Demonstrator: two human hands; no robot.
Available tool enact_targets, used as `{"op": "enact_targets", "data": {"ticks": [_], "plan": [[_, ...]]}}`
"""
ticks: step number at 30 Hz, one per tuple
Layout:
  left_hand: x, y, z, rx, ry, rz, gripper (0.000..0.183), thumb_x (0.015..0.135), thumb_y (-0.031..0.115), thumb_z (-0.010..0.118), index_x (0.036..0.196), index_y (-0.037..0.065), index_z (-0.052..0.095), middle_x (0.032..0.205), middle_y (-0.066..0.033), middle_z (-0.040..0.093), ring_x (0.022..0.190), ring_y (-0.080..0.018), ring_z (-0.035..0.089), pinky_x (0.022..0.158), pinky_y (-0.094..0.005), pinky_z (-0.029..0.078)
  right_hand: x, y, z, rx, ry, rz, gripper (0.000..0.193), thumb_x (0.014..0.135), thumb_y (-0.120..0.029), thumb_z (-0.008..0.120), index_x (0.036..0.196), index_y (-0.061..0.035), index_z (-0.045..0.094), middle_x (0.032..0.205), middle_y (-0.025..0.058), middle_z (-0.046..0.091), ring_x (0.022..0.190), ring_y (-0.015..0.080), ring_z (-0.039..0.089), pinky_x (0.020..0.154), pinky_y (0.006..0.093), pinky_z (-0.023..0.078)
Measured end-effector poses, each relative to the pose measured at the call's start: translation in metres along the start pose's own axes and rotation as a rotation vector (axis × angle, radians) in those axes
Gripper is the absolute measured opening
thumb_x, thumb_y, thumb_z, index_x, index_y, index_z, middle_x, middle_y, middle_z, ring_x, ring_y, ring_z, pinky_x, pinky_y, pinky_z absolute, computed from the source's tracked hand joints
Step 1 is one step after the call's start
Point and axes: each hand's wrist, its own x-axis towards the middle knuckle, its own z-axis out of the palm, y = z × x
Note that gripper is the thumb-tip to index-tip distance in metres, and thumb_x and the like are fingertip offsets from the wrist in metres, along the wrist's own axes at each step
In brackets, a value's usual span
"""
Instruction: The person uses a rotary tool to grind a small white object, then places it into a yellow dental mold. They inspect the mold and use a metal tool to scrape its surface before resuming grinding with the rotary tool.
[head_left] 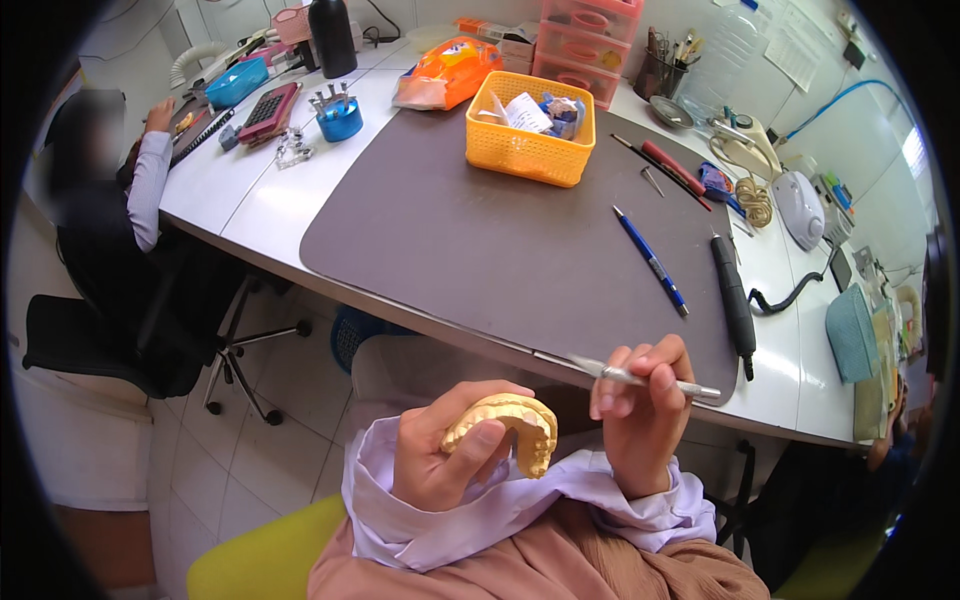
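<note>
1. A yellowish dental cast (pixel 500 412) is gripped between the thumb and fingers of the left hand (pixel 435 450), above the lap (pixel 520 560).
2. A silver knife (pixel 622 376) is pinched in the fingertips of the right hand (pixel 645 415), its blade pointed left, apart from the cast.
3. Beyond, a blue pen (pixel 650 260) and an orange basket (pixel 520 155) are set on the grey mat (pixel 440 220).
4. A black handpiece (pixel 735 310) is laid along the mat's right edge.
</note>
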Motion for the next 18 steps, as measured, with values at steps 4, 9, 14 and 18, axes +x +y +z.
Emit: {"op": "enact_targets", "data": {"ticks": [4, 9, 14, 18], "plan": [[-0.003, 0.002, 0.0, 0.001, 0.06, 0.046, 0.031, 0.098, 0.023, 0.051, 0.111, -0.004, 0.06, 0.082, -0.0049, 0.066, 0.054, -0.0036, 0.05, 0.048, -0.0191, 0.037, -0.002, 0.004, 0.016, -0.111, -0.073, 0.037, 0.017, 0.09, -0.014, 0.059, 0.099, 0.0003, 0.055, 0.077, 0.0144, 0.062, 0.075, 0.021, 0.064, 0.073, 0.035, 0.053], [-0.005, 0.007, 0.0, 0.011, 0.088, 0.136, 0.032, 0.098, 0.022, 0.049, 0.111, -0.006, 0.059, 0.083, -0.0066, 0.066, 0.055, -0.0049, 0.05, 0.048, -0.0199, 0.038, -0.008, 0.003, 0.012, -0.062, -0.274, 0.05, 0.019, 0.088, 0.0, 0.058, 0.106, 0.0018, 0.055, 0.089, 0.0189, 0.065, 0.101, 0.0328, 0.065, 0.089, 0.0421, 0.052], [-0.005, 0.006, -0.001, 0.006, 0.08, 0.187, 0.035, 0.099, 0.024, 0.049, 0.112, -0.007, 0.058, 0.082, -0.0069, 0.066, 0.056, -0.0055, 0.051, 0.049, -0.0203, 0.039, -0.005, -0.008, 0.01, -0.155, -0.402, 0.041, 0.022, 0.085, 0.007, 0.056, 0.107, 0.0026, 0.056, 0.095, 0.0226, 0.065, 0.102, 0.0381, 0.065, 0.086, 0.0418, 0.055], [-0.004, 0.006, -0.001, 0.065, 0.086, 0.196, 0.036, 0.099, 0.026, 0.05, 0.112, -0.007, 0.057, 0.083, -0.0074, 0.066, 0.057, -0.0056, 0.052, 0.05, -0.0203, 0.04, -0.005, -0.013, 0.012, -0.202, -0.4, 0.065, 0.022, 0.085, 0.007, 0.055, 0.107, 0.0026, 0.056, 0.106, 0.0291, 0.063, 0.1, 0.037, 0.066, 0.083, 0.0404, 0.056]]}}
